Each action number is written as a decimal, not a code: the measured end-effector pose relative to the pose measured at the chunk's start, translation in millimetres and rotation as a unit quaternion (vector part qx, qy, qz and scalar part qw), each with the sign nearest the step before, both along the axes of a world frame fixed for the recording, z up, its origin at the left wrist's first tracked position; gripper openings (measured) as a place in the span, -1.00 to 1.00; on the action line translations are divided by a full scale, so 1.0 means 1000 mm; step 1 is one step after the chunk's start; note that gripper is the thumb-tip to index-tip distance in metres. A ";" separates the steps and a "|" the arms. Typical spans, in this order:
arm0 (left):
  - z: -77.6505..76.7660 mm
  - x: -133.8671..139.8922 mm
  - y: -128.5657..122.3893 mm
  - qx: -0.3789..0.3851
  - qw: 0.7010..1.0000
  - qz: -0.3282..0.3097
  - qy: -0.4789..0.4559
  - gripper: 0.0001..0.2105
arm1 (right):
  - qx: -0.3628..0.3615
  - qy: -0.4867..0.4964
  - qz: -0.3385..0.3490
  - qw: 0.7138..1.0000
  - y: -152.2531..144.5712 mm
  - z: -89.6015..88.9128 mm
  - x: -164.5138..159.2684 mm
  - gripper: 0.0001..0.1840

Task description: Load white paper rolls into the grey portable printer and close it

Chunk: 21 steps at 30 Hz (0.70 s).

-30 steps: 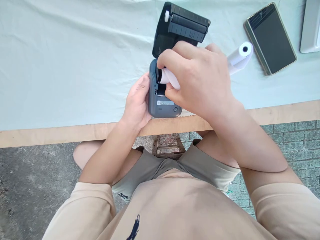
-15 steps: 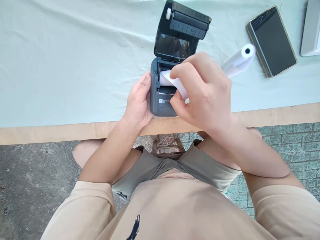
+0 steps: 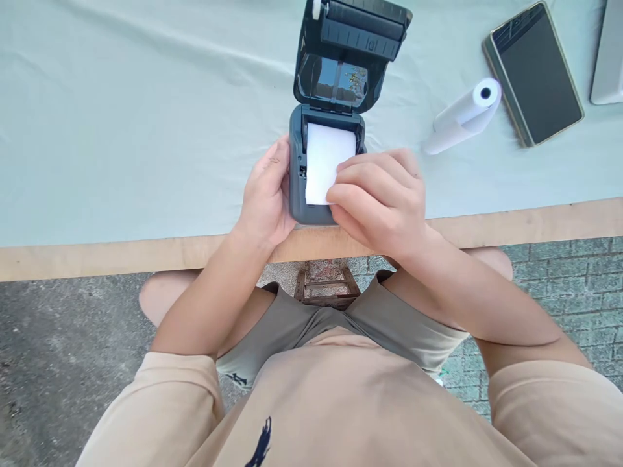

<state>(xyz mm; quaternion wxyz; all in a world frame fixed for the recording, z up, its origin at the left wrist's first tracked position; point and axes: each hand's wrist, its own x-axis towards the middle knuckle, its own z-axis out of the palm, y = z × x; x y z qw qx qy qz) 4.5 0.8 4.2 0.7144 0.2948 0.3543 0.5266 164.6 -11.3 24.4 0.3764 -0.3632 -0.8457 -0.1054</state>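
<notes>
Paper [image 3: 325, 162] lies in the open printer [image 3: 298, 194]: your right hand [image 3: 382, 201] apparently pinches its end, your left hand [image 3: 265, 194] grips the printer's side.

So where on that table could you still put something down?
Left of the printer and left hand, the cloth lies bare to the wooden edge. Right is crowded: spare paper roll, phone, right hand.

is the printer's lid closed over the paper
No, the lid of the printer stands open behind the paper, which the right hand holds.
</notes>
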 end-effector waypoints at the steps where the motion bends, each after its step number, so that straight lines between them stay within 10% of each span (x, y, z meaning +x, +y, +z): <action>1: 0.000 0.000 0.001 0.004 1.000 -0.004 -0.003 -0.72 | -0.010 -0.006 0.007 1.000 -0.001 -0.001 0.001 -0.86; 8: 0.002 -0.004 0.000 0.040 0.998 -0.034 -0.028 -0.73 | -0.062 -0.047 0.023 0.997 -0.001 -0.002 0.006 -0.91; 14: -0.003 -0.007 -0.005 0.038 0.998 -0.038 0.023 -0.25 | -0.083 -0.022 0.034 0.996 0.000 -0.001 0.006 -0.94; 21: 0.003 -0.005 -0.003 0.051 0.996 -0.039 -0.060 -0.52 | -0.103 -0.019 0.039 0.994 0.002 -0.002 0.009 -0.73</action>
